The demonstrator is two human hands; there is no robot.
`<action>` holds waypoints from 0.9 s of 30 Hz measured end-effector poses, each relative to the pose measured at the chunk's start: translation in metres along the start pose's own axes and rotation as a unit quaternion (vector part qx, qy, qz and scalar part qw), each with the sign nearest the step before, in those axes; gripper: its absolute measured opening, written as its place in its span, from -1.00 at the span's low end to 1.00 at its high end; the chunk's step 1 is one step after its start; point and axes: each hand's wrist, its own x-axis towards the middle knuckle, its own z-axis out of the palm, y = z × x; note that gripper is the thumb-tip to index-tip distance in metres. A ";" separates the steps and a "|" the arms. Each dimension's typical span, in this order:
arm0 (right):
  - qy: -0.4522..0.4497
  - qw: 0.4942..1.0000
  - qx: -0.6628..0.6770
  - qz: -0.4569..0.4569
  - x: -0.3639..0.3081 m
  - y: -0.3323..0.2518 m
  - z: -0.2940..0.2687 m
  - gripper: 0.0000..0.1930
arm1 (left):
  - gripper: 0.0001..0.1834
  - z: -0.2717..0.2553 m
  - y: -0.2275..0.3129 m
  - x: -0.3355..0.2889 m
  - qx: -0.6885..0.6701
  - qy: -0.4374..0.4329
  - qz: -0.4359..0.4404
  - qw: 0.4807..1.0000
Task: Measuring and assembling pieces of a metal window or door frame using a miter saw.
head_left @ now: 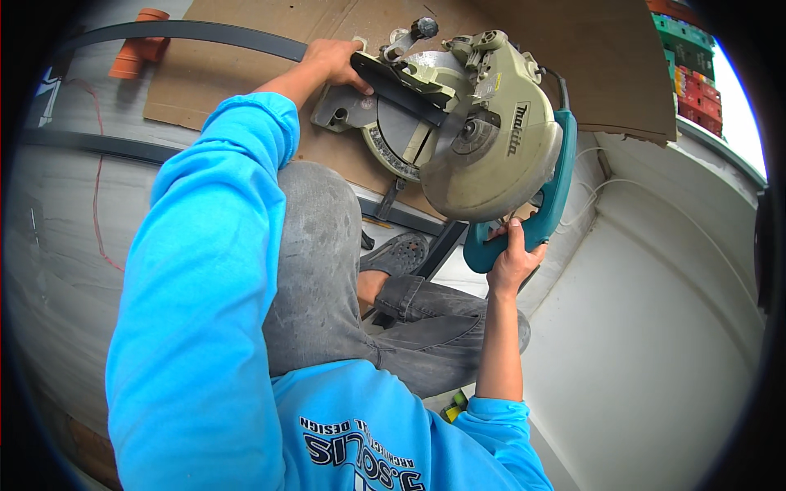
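Note:
A miter saw (491, 147) with a cream blade guard and teal handle (561, 168) stands in front of me. The fingers of my right hand (514, 260) are wrapped around the lower part of that handle. Across the saw's base lies a long dark metal bar (213, 31), running off to the far left. My left hand (334, 64) grips this bar beside the fence, thumb on the near side. The bar's right end reaches close to the round blade (452, 127), which is partly covered by the guard. Whether the blade turns, I cannot tell.
Brown cardboard (192, 86) lies under the saw, and another sheet (606, 74) stands behind it. An orange pipe fitting (135, 49) sits at the far left. A second dark bar (98, 146), a red cord (100, 184), my shoe (397, 255) and a white wall (655, 278) surround the work.

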 end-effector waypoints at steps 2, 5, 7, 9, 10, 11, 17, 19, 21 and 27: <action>0.001 1.000 0.016 -0.003 0.000 0.008 0.000 -0.73 | -0.03 0.001 -0.002 0.002 -0.004 0.012 0.007 1.000; 0.004 1.000 -0.011 -0.008 -0.002 0.017 -0.004 -0.68 | 0.00 0.000 0.001 0.003 -0.019 0.008 0.007 1.000; 0.004 1.000 -0.007 -0.004 -0.002 0.022 -0.005 -0.67 | 0.00 0.000 0.000 0.002 -0.018 0.007 0.004 1.000; 0.002 1.000 -0.004 0.000 -0.002 0.023 -0.005 -0.67 | 0.00 0.000 0.000 0.002 -0.017 0.006 0.003 1.000; 0.003 1.000 -0.002 0.001 -0.002 0.022 -0.003 -0.66 | 0.01 0.000 -0.001 0.002 -0.017 0.004 0.001 1.000; 0.005 1.000 0.000 0.002 -0.003 0.021 -0.002 -0.66 | 0.01 0.000 -0.002 0.001 -0.016 0.004 0.000 1.000; 0.009 1.000 0.004 -0.003 -0.003 0.020 -0.002 -0.67 | 0.00 0.002 0.000 0.004 -0.020 0.009 0.001 1.000; 0.013 1.000 -0.006 -0.013 -0.003 0.019 0.001 -0.74 | -0.01 0.003 -0.002 0.003 -0.021 0.011 0.005 1.000; 0.019 0.999 -0.017 -0.023 -0.002 0.021 0.001 -0.81 | -0.02 0.002 -0.002 0.004 -0.020 0.007 0.003 1.000; 0.019 0.999 -0.026 -0.017 -0.003 0.023 0.001 -0.83 | -0.03 0.001 0.000 0.004 -0.019 0.004 0.001 1.000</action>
